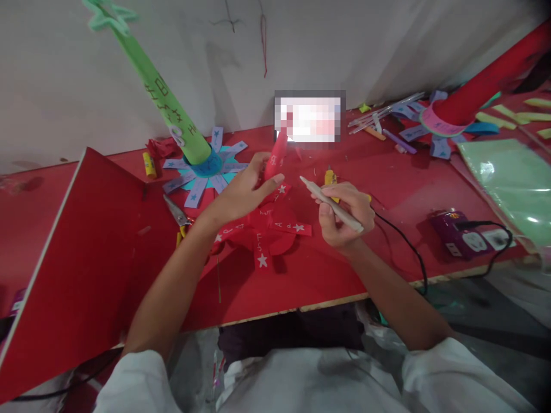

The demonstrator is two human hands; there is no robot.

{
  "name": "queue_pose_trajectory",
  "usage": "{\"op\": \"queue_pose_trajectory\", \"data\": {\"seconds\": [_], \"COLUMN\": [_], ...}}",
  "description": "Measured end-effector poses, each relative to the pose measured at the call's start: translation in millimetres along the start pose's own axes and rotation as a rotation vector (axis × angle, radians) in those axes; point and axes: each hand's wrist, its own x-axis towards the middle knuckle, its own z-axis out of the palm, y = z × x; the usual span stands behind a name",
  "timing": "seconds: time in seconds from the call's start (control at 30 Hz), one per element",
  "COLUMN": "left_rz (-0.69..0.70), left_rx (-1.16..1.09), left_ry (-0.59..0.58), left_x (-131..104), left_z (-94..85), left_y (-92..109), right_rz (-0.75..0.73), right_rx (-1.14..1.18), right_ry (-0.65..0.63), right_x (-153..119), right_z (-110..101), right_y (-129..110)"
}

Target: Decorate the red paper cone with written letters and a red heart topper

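Note:
My left hand (243,192) is closed round the lower part of a red paper cone (276,158) with white writing on it. The cone rises from a flat red paper base (284,245), whose strips carry white letters and stars. Between the thumb and fingers of my right hand (350,209) is a whitish marker pen (316,190). Its tip points up and left towards the cone, apart from it. Just behind my right hand lies a yellow tool (330,176), partly hidden by the fingers.
Left of the cone stands a green paper cone (172,109) on a blue base, with scissors (174,212) and a glue stick (148,165) nearby. A red panel (81,241) rises at left. A pixelated screen (318,117) leans behind. A purple power box (458,232) sits right.

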Motion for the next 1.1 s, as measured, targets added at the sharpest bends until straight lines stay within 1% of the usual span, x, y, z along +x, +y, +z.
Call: {"op": "queue_pose_trajectory", "data": {"seconds": [0.03, 0.07, 0.1, 0.13, 0.17, 0.23, 0.37, 0.47, 0.63, 0.7, 0.83, 0.9, 1.03, 1.1], "left_rz": [0.012, 0.009, 0.000, -0.008, -0.012, -0.004, -0.009, -0.031, -0.035, -0.050, -0.078, -0.089, -0.097, -0.090], "left_rx": [-0.054, -0.087, -0.103, -0.108, -0.109, -0.117, -0.077, -0.027, 0.008, 0.041, 0.116, 0.123, 0.118, 0.116], "left_ry": [-0.087, -0.146, -0.182, -0.190, -0.172, -0.091, 0.125, 0.219, 0.246, 0.255, 0.317, 0.338, 0.374, 0.372], "left_x": [0.5, 0.9, 1.3, 1.7, 2.3, 3.8, 6.4, 5.7, 1.0, -0.3, -2.0, -3.3, -5.6, -5.7], "left_z": [-5.9, -11.3, -15.7, -18.9, -20.8, -20.4, -10.2, -2.1, 12.1, 20.3, 33.8, 34.8, 28.8, 28.0], "left_y": [-3.6, -6.5, -8.6, -9.9, -10.3, -9.4, -4.7, 1.5, 11.6, 12.1, 12.3, 15.7, 25.5, 26.6], "right_rz": [0.001, 0.003, 0.004, 0.001, 0.000, 0.004, -0.008, -0.028, -0.028, -0.023, -0.011, -0.018, -0.047, -0.042], "right_rx": [-0.004, -0.009, -0.015, -0.020, -0.026, -0.039, -0.029, -0.045, -0.107, -0.106, -0.069, -0.060, -0.091, -0.066], "right_ry": [-0.002, -0.006, -0.011, -0.013, -0.019, -0.020, -0.012, -0.004, -0.016, -0.023, -0.033, -0.031, -0.023, -0.021], "right_x": [-0.4, -0.8, -1.2, -1.5, -1.8, -1.8, -0.3, 0.5, -1.4, -1.9, 0.5, 2.6, 5.1, 4.7], "right_z": [-0.1, -0.2, -0.5, -0.7, -0.9, -1.0, -0.4, 0.0, -0.4, -0.8, -1.2, -1.2, -1.8, -2.3], "right_y": [0.3, 0.4, 0.5, 0.4, 0.2, -0.2, -0.3, 0.6, 1.8, 1.8, 1.0, 0.1, -1.9, -2.3]}}
